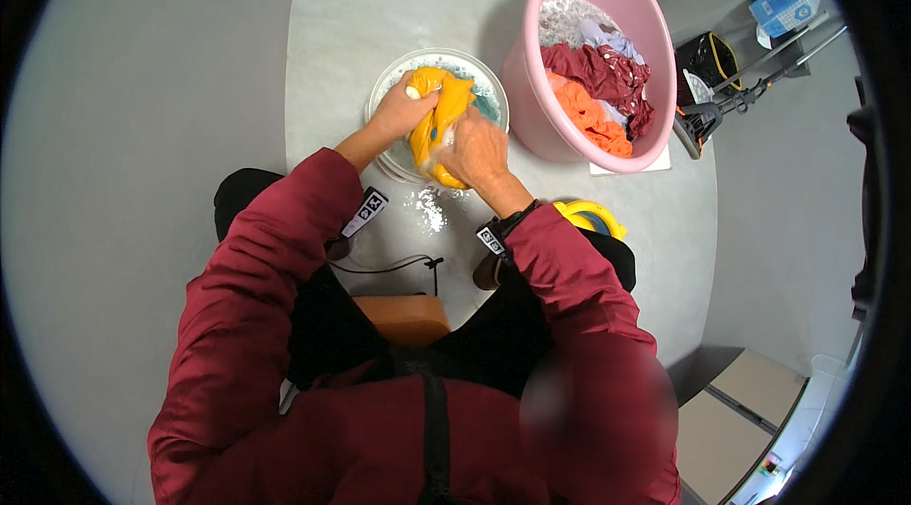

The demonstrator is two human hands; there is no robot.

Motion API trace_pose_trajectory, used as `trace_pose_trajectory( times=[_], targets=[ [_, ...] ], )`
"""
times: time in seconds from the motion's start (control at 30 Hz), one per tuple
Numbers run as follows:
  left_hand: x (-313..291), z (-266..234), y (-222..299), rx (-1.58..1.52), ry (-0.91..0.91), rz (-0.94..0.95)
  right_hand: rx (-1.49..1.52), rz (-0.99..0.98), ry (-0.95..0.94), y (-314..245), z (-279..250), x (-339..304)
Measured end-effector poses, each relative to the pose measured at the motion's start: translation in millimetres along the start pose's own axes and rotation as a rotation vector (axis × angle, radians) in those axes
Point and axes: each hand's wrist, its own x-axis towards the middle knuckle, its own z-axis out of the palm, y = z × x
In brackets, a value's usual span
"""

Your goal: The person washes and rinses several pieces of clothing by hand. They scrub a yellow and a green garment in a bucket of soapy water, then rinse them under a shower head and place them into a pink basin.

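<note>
Over a round white basin (436, 53) on the floor, I hold a bunched, wet yellow cloth (451, 106), possibly a garment. My left hand (400, 114) is closed on its upper left part, and a small white thing I cannot identify shows by the fingers. Lower on the right side, my right hand (476, 149) grips the same cloth, with white foam between the two hands. Beneath the cloth the basin holds sudsy water and something teal (486, 104), partly hidden.
A tall pink tub (517, 78) at the right holds maroon (603, 73) and orange clothes (584, 116) in suds. Foam (429, 211) has splashed onto the floor. A yellow-rimmed round thing (607, 217) lies by my right knee. A dustpan (699, 125) stands far right.
</note>
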Motion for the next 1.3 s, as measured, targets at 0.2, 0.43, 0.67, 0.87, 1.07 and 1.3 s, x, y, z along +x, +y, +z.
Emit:
trace_pose_trajectory(
  times=[0.2, 0.43, 0.67, 0.87, 1.07, 1.3],
  targets=[
    [-8, -7, 19, -0.505, -0.265, 0.219, 0.035, -0.169, 0.239, 9, -8, 5],
    [-38, -5, 33, -0.298, -0.179, 0.231, 0.158, -0.377, 0.207, 5, -25, -11],
    [-38, -6, 58, -0.647, 0.265, 0.347, 1.427, -0.124, 0.078, 26, -23, 16],
    [-40, 10, 56, -0.379, 0.413, 0.648, 2.075, 0.241, -0.457, 14, -5, 21],
    [-30, 17, 38, -0.448, 0.395, 0.522, 1.872, 0.262, 0.124, 9, -23, 36],
    [-14, 8, 15, -0.454, 0.183, 0.222, 0.826, -0.112, 0.547, 3, -32, 26]
  ],
)
